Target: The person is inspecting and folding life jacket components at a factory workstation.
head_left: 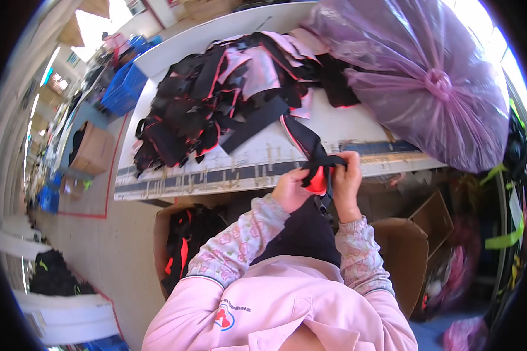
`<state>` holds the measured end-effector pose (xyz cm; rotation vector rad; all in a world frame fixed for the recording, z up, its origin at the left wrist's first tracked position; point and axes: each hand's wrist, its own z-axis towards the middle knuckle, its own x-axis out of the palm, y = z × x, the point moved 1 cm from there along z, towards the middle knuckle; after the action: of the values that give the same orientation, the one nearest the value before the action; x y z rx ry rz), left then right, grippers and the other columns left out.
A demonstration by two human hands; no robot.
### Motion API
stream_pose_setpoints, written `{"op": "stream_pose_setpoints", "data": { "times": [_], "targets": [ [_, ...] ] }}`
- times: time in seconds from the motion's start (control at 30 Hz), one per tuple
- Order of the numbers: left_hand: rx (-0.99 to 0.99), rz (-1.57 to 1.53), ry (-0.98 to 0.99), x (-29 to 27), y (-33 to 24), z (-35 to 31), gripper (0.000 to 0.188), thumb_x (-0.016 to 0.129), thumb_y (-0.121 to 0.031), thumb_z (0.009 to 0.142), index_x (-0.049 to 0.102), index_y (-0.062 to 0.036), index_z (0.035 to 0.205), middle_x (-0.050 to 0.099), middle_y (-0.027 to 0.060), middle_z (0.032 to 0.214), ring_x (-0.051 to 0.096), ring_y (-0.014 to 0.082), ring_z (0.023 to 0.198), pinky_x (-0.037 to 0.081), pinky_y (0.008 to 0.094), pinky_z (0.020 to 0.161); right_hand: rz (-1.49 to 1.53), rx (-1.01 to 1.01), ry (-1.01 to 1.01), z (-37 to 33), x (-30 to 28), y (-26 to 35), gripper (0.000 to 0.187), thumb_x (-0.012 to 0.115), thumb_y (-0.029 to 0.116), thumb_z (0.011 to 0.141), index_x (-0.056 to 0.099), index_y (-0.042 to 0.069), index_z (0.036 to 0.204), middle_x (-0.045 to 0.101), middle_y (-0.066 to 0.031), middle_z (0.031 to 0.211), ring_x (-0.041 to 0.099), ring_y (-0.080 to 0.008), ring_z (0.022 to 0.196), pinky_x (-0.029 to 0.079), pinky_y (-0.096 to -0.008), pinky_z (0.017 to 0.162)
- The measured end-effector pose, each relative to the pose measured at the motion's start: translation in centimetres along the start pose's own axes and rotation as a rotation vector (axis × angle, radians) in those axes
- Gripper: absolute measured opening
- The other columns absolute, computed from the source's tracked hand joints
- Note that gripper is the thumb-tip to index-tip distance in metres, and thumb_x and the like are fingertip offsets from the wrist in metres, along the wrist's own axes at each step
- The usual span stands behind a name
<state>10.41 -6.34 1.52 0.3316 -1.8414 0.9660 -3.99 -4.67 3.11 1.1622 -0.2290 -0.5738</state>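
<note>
Just off the near edge of the white table [334, 126], my two hands hold a black fabric strap piece [304, 137] between them. Its far end trails up onto the table, and a bright orange-red patch shows between my hands. My left hand [291, 190] pinches the strap on one side. On the other side, the fingers of my right hand [348, 181] are closed on a raised black band of the same piece. A small dark part like a buckle [322, 206] hangs below. A large pile of black pieces with red edges and pale pink parts [199, 82] lies beyond.
A big knotted translucent purple bag [404, 70] fills the table's right side. Below the table edge stand a box of black and red pieces [184, 234] and an open cardboard box [401, 234]. Off to the left are a blue crate [126, 88] and another carton [93, 146].
</note>
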Motion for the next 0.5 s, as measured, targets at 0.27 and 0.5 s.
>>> {"op": "stream_pose_setpoints", "data": {
  "times": [0.27,0.5],
  "targets": [
    [0.057,0.111,-0.038,1.3,-1.0,-0.7,0.025,0.047,-0.017,0.088,0.059,0.0023,0.099,0.063,0.0107,0.095,0.061,0.0228,0.086,0.050,0.0348,0.080,0.836,0.369,0.119,-1.3,-0.5,2.6,0.008,0.049,-0.002,0.088,0.048,0.005,0.089,0.051,0.0013,0.078,0.048,-0.0059,0.067,0.041,-0.0193,0.062],
    [0.798,1.548,0.003,5.9,-3.6,-2.0,0.016,0.056,-0.004,0.082,0.061,-0.0028,0.097,0.065,0.0074,0.083,0.063,0.0192,0.077,0.049,0.0279,0.068,1.335,0.574,0.445,-1.6,-0.9,4.9,0.018,0.056,0.024,0.092,0.047,0.009,0.087,0.054,-0.0001,0.080,0.052,-0.0068,0.069,0.042,-0.0206,0.063]
  ]
}}
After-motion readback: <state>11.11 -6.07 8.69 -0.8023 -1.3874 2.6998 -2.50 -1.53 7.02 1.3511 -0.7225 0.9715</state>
